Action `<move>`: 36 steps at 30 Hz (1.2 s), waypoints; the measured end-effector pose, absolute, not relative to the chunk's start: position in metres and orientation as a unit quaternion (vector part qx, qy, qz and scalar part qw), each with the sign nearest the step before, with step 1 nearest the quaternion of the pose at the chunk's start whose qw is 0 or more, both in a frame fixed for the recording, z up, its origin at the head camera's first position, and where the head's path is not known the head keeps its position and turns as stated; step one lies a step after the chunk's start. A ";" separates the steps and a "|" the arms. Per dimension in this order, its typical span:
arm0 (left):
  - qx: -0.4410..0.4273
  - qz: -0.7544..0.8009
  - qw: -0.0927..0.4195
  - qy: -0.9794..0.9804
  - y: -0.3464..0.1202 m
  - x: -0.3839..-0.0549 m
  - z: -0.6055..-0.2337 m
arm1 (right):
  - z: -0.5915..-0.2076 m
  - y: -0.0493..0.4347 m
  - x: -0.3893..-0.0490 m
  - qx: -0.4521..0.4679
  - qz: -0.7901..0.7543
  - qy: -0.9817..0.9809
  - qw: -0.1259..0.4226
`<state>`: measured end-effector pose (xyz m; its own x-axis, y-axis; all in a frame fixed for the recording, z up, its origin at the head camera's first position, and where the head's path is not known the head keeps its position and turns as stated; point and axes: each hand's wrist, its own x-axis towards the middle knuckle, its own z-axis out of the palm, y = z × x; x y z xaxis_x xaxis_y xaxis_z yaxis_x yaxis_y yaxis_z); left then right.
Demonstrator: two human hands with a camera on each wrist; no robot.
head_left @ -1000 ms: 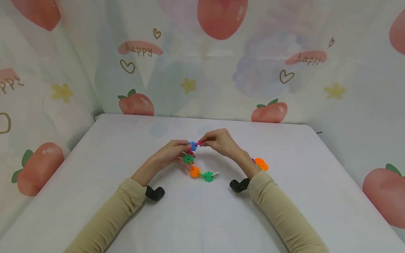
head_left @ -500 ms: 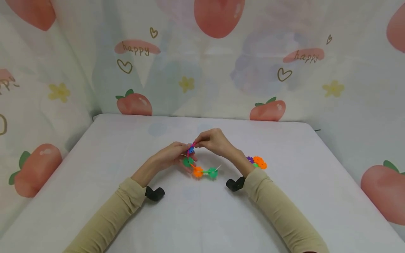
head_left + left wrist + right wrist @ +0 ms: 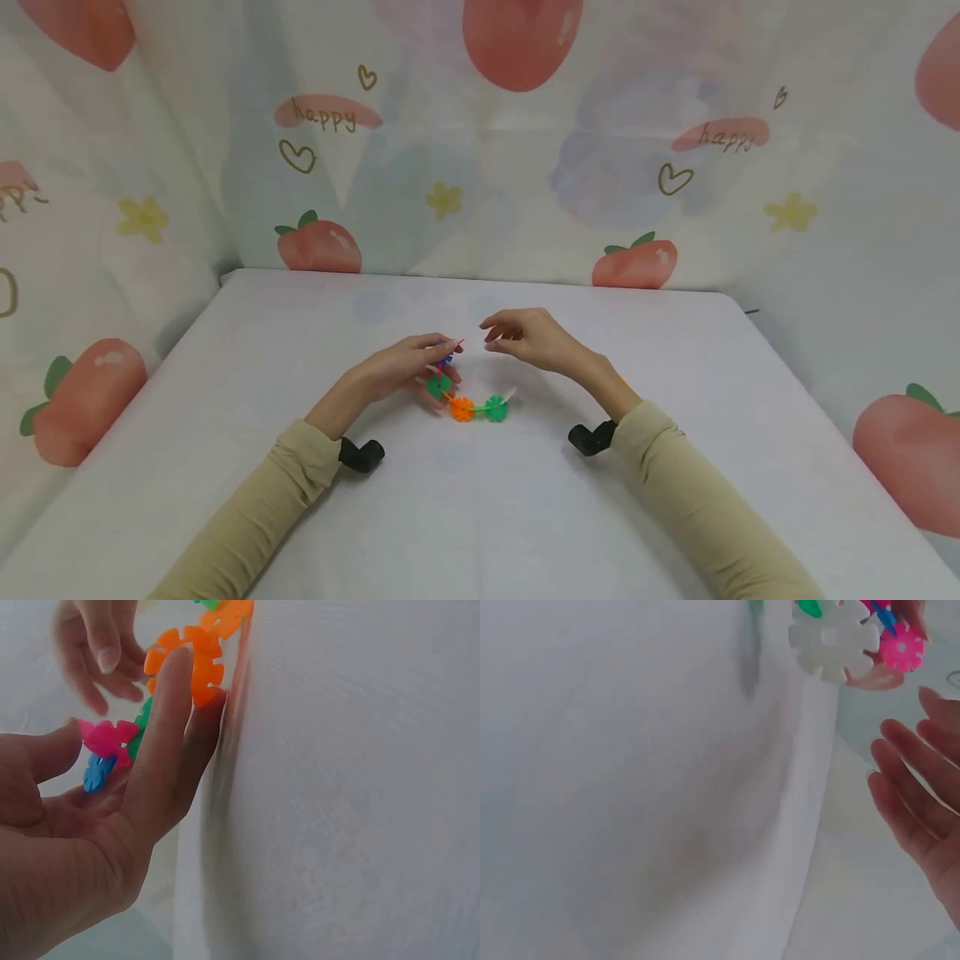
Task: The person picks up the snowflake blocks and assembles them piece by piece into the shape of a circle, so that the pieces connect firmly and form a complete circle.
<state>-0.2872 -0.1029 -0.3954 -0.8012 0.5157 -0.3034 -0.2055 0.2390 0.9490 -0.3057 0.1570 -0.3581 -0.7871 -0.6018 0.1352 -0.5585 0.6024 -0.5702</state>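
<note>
A curved chain of snowflake discs, small notched plastic discs slotted together, hangs from my left hand point(image 3: 397, 368). Its fingers and thumb grip the chain near a blue disc point(image 3: 96, 774) and a pink disc point(image 3: 111, 741). A green disc point(image 3: 439, 386), an orange disc point(image 3: 462, 409), another green disc point(image 3: 496, 408) and a white disc point(image 3: 832, 641) follow along the chain. At the free upper end sits a pink disc point(image 3: 902, 647). My right hand point(image 3: 536, 337) is apart from the chain, fingers loosely bent, holding nothing.
A bit of an orange disc point(image 3: 624, 381) shows behind my right forearm, which hides the rest of that pile. Black devices point(image 3: 363, 456) are worn at both wrists, close above the white table point(image 3: 480, 517). A printed curtain point(image 3: 510, 167) encloses the back and sides.
My right hand has let go of the pink disc at the chain's end and drawn back to the right. My left hand still holds the chain. The right forearm now covers most of the loose discs.
</note>
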 end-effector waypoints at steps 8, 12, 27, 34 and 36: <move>0.117 0.608 0.291 0.729 -0.105 -0.287 -0.393 | -0.358 0.214 -0.295 -0.292 -0.261 0.919 0.048; 0.125 0.606 0.289 0.731 -0.105 -0.288 -0.393 | -0.361 0.242 -0.291 -0.282 -0.245 0.926 0.056; 0.108 0.607 0.278 0.737 -0.105 -0.285 -0.393 | -0.374 0.287 -0.288 -0.220 -0.182 0.952 0.110; 0.106 0.607 0.271 0.739 -0.103 -0.283 -0.392 | -0.376 0.281 -0.289 -0.210 -0.200 0.951 0.103; 0.101 0.609 0.271 0.739 -0.102 -0.284 -0.392 | -0.376 0.280 -0.289 -0.209 -0.210 0.950 0.099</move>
<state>-0.2836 -0.1017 -0.3916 -0.8328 0.4788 -0.2776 -0.1812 0.2382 0.9542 -0.2885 0.2804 -0.3760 -0.8931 -0.4387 -0.0997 -0.3557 0.8242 -0.4406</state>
